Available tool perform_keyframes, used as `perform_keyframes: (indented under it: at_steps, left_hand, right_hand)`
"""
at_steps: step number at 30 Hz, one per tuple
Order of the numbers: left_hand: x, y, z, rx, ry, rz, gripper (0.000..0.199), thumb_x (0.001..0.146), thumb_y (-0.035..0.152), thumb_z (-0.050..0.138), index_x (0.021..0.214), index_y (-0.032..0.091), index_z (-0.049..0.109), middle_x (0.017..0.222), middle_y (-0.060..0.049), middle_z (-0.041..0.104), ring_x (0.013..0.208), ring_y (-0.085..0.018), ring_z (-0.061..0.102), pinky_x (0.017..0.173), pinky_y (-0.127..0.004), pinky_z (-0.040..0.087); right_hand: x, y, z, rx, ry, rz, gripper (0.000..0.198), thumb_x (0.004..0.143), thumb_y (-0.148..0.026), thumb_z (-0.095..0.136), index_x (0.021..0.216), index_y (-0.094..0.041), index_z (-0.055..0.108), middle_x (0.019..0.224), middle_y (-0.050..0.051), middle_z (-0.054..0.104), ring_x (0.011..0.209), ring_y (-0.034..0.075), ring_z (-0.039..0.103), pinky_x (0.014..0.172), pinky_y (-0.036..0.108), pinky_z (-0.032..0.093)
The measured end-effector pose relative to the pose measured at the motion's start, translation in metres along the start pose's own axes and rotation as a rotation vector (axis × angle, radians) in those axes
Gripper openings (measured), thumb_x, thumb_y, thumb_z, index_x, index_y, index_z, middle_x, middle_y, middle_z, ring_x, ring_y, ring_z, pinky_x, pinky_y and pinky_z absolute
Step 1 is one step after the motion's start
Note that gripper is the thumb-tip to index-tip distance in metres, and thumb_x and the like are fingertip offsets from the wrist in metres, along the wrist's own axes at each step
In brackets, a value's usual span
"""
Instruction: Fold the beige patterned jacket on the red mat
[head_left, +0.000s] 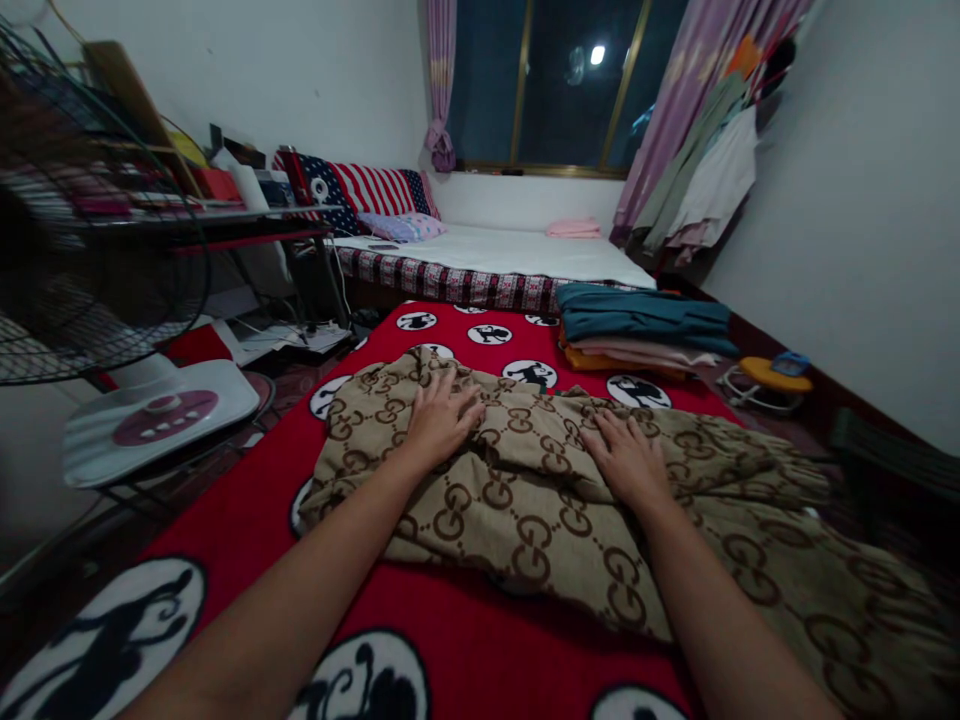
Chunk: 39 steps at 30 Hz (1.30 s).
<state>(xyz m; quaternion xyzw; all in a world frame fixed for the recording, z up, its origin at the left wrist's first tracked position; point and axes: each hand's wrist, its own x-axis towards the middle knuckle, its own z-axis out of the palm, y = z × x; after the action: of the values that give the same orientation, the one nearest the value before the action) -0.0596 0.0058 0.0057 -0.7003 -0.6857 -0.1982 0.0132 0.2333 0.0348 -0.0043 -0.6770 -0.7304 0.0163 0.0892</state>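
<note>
A tan garment (517,490) with a brown interlocking-letter print lies spread and wrinkled across a red blanket (480,620) with black-and-white round motifs. On its left part rests my left hand (444,415), palm down with fingers spread. My right hand (626,455) presses flat on the cloth right of the middle, its fingers also apart. Neither hand grips the fabric. Past my right forearm the garment runs on toward the right edge of the view, with gathered folds there. What kind of garment it is I cannot tell for certain.
Folded clothes (645,325) are stacked at the bed's far right corner. An electric fan (97,260) and a cluttered desk (247,215) stand to the left. Beyond is a second bed (517,250) under the window. A yellow-topped stool (772,375) sits at the right.
</note>
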Motion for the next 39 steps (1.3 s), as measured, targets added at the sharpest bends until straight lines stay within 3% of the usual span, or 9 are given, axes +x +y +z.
perform_keyframes:
  at_steps: [4,10,15,18,20,23,25,29,39]
  left_hand:
    - [0.015,-0.007,0.005,0.015,-0.161,-0.080,0.061,0.096,0.058,0.031,0.148,0.027,0.038,0.159,-0.014,0.023,0.147,-0.034,0.016,0.116,-0.055,0.017]
    - [0.054,-0.011,0.020,-0.027,-0.271,0.086,0.063,0.096,0.059,0.027,0.151,0.028,0.030,0.159,-0.013,0.022,0.147,-0.031,0.016,0.115,-0.051,0.021]
    - [0.067,0.004,0.006,0.120,-0.332,0.099,0.059,0.091,0.058,0.041,0.143,0.031,0.045,0.155,-0.013,0.032,0.144,-0.037,0.025,0.112,-0.061,0.020]
    - [0.058,0.037,-0.017,0.178,-0.168,0.108,0.041,0.090,0.047,0.050,0.122,0.025,0.066,0.144,-0.013,0.048,0.137,-0.036,0.037,0.112,-0.062,0.018]
    - [0.045,0.063,-0.025,0.069,-0.041,0.222,0.042,0.094,0.045,0.043,0.126,0.025,0.062,0.143,-0.011,0.049,0.136,-0.030,0.039,0.115,-0.055,0.020]
    - [0.019,0.088,-0.014,-0.096,-0.163,0.399,0.051,0.094,0.057,0.036,0.137,0.033,0.050,0.151,-0.004,0.041,0.140,-0.028,0.034,0.115,-0.054,0.024]
    - [0.003,0.091,0.003,-0.103,-0.246,0.377,0.055,0.092,0.062,0.037,0.140,0.036,0.048,0.155,-0.002,0.036,0.142,-0.031,0.029,0.114,-0.058,0.021]
    - [-0.011,0.082,0.027,-0.089,-0.202,0.292,0.057,0.092,0.063,0.037,0.142,0.036,0.045,0.156,-0.003,0.032,0.144,-0.032,0.025,0.115,-0.058,0.019]
    - [-0.014,0.082,0.032,-0.066,-0.127,0.291,0.056,0.092,0.062,0.037,0.141,0.037,0.045,0.156,-0.001,0.033,0.144,-0.029,0.026,0.116,-0.055,0.019]
  right_hand:
    - [0.000,-0.002,-0.001,0.010,-0.006,0.021,0.060,0.096,-0.055,0.025,0.146,-0.026,0.041,0.157,-0.002,0.030,0.146,0.030,0.021,0.114,0.062,0.017]
    - [-0.002,-0.002,-0.003,0.032,0.019,0.051,0.060,0.096,-0.054,0.027,0.145,-0.023,0.043,0.156,0.000,0.032,0.146,0.032,0.019,0.114,0.062,0.015]
    - [-0.003,-0.002,-0.002,0.042,0.023,0.055,0.060,0.096,-0.054,0.026,0.145,-0.024,0.043,0.155,0.001,0.033,0.146,0.031,0.020,0.115,0.061,0.015]
    - [-0.003,-0.003,-0.001,0.036,0.022,0.057,0.059,0.096,-0.054,0.027,0.145,-0.025,0.043,0.155,0.001,0.034,0.146,0.031,0.020,0.115,0.060,0.014]
    - [-0.003,-0.003,0.000,0.037,0.020,0.054,0.059,0.096,-0.054,0.028,0.145,-0.025,0.043,0.155,0.001,0.033,0.146,0.031,0.019,0.115,0.060,0.014]
    - [-0.001,0.002,-0.001,0.050,0.034,0.050,0.059,0.095,-0.053,0.029,0.145,-0.024,0.043,0.155,0.001,0.035,0.145,0.030,0.022,0.115,0.059,0.017]
    - [0.002,0.010,-0.002,0.060,0.050,0.074,0.058,0.095,-0.051,0.031,0.143,-0.023,0.046,0.153,0.002,0.038,0.143,0.031,0.026,0.114,0.056,0.022]
    - [0.007,0.026,-0.001,0.075,0.097,0.102,0.052,0.093,-0.048,0.036,0.134,-0.023,0.056,0.149,0.002,0.044,0.139,0.031,0.034,0.111,0.050,0.030]
    - [0.005,0.055,-0.026,0.160,0.185,0.061,0.039,0.087,-0.037,0.046,0.115,-0.023,0.069,0.125,0.005,0.065,0.114,0.026,0.058,0.097,0.037,0.045]
